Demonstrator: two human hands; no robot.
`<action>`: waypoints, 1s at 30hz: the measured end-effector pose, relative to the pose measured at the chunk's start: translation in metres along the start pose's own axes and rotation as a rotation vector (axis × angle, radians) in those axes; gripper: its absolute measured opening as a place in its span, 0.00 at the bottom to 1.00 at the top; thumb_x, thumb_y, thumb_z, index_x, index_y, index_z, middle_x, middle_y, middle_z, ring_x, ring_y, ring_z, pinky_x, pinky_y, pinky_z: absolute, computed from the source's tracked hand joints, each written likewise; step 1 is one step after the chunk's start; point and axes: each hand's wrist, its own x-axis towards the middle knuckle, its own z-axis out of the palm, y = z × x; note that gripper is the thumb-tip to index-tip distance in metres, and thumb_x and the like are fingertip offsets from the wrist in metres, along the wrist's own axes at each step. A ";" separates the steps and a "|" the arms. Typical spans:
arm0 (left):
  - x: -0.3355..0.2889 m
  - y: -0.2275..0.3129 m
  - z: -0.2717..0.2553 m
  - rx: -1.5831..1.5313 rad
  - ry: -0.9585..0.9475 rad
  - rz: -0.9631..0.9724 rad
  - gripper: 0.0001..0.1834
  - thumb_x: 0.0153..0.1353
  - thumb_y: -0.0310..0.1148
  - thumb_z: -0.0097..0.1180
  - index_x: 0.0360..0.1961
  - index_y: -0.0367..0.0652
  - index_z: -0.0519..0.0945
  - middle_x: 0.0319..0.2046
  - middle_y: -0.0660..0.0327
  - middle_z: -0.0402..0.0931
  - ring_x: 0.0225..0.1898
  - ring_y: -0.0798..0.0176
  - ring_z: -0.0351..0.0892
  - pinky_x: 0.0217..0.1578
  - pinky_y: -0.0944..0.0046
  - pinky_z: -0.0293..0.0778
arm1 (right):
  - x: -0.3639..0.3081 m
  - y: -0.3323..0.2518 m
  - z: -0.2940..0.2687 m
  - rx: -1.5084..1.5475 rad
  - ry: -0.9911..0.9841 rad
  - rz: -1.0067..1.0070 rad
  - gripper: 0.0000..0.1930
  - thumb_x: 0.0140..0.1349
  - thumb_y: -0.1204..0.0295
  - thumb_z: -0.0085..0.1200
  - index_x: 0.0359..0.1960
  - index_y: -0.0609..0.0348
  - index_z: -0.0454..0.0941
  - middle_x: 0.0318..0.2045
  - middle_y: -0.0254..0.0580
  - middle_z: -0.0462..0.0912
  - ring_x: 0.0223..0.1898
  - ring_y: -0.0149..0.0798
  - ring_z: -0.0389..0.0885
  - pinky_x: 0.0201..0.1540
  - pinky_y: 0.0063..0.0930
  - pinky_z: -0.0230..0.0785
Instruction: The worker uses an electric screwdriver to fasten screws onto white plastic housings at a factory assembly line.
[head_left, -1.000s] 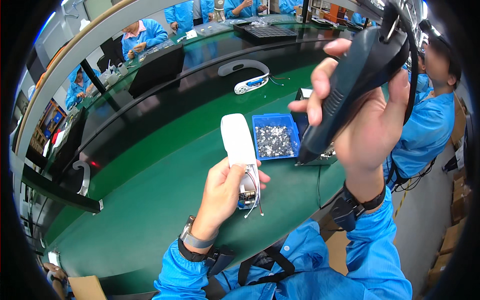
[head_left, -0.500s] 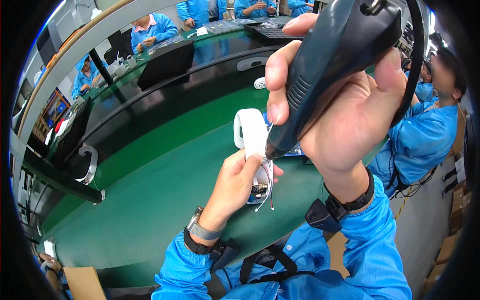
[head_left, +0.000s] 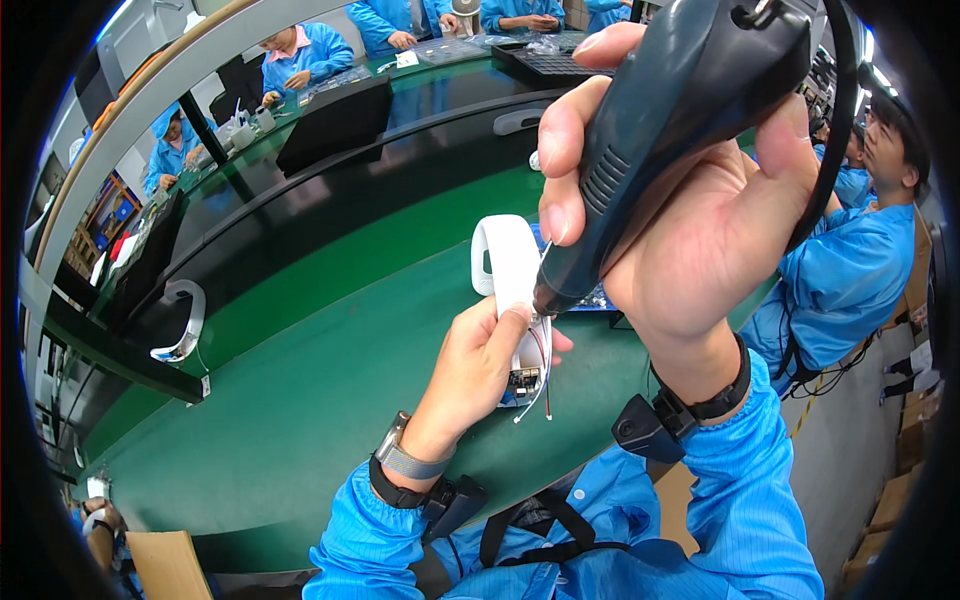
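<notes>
My right hand (head_left: 690,220) is wrapped round a dark electric screwdriver (head_left: 640,140), held tilted with its nose down and a black cable trailing from its upper end. The nose meets a white curved plastic housing (head_left: 515,262), close to my left thumb. Thumb and fingers of my left hand (head_left: 480,350) grip this looped housing over the bench. At its lower end a small circuit board (head_left: 522,382) shows, with thin red, white and dark wires (head_left: 546,375) hanging loose. The screwdriver's very tip is hidden against the housing.
Beneath lies the green work surface (head_left: 330,450). A blue tray of small parts (head_left: 597,300) sits behind the screwdriver. Another white curved housing (head_left: 185,320) lies at the left, by a dark metal post. Co-workers in blue sit across the bench; a person (head_left: 850,260) is at the right.
Both hands, the housing and the screwdriver keep nearly the same pose, with a slight shift to the right. Along the belt, the white parts behind have shifted a little rightward in view.
</notes>
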 end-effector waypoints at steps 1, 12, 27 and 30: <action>0.000 0.001 0.000 0.001 0.000 0.002 0.20 0.74 0.36 0.35 0.49 0.30 0.74 0.35 0.48 0.83 0.34 0.59 0.84 0.37 0.63 0.81 | 0.000 0.000 0.000 -0.002 -0.004 -0.003 0.45 0.64 0.32 0.28 0.54 0.70 0.67 0.31 0.55 0.80 0.19 0.39 0.77 0.21 0.27 0.72; 0.000 0.000 0.000 0.007 0.009 0.012 0.21 0.75 0.39 0.37 0.48 0.30 0.75 0.34 0.49 0.83 0.33 0.61 0.84 0.36 0.64 0.80 | 0.002 0.006 -0.006 -0.017 -0.049 -0.036 0.44 0.65 0.33 0.28 0.54 0.70 0.68 0.31 0.54 0.80 0.18 0.39 0.78 0.20 0.27 0.72; -0.001 -0.001 -0.001 -0.004 0.001 0.033 0.21 0.75 0.40 0.38 0.49 0.30 0.75 0.35 0.50 0.83 0.33 0.61 0.84 0.37 0.63 0.81 | -0.003 0.016 -0.011 -0.037 -0.109 -0.075 0.42 0.66 0.35 0.28 0.53 0.69 0.68 0.31 0.54 0.80 0.18 0.39 0.78 0.20 0.26 0.72; 0.002 0.000 0.001 -0.005 -0.009 0.029 0.21 0.75 0.39 0.37 0.49 0.30 0.75 0.35 0.50 0.83 0.33 0.60 0.84 0.37 0.63 0.81 | -0.003 0.016 -0.012 -0.047 -0.118 -0.080 0.42 0.66 0.35 0.28 0.53 0.69 0.68 0.31 0.54 0.80 0.18 0.39 0.78 0.20 0.26 0.72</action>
